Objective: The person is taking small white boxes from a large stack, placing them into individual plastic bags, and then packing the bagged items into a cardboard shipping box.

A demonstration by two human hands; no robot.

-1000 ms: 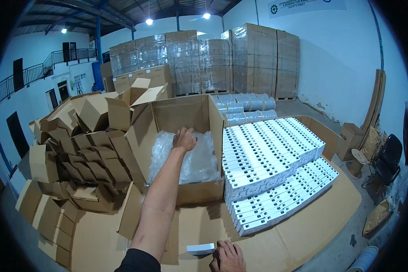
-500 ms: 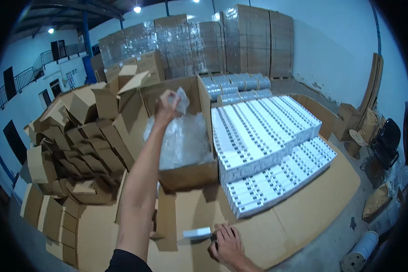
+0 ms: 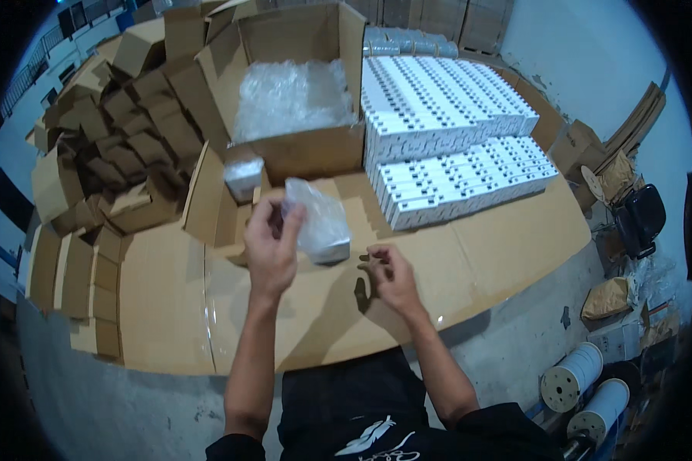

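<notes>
Plastic bag (image 3: 321, 219): clear, above the tabletop (image 3: 415, 349), near of the large carton (image 3: 315, 154) and left of the stacked white boxes (image 3: 454, 157).
Bag's long axis: slants from far left, at the left hand (image 3: 271, 250), to near right, where its lower end points.
White box (image 3: 336, 252): at the bag's near right end, mostly covered; whether it lies inside or behind the plastic, I cannot tell.
Left grip: thumb and fingers pinch the bag's far left part.
Right grip: on the right hand (image 3: 396, 283), fingers parted and half curled, just right of the white box.
Since the earlier frame: the left hand comes from over the large carton to the white box, bringing the bag; the view tips downward.
</notes>
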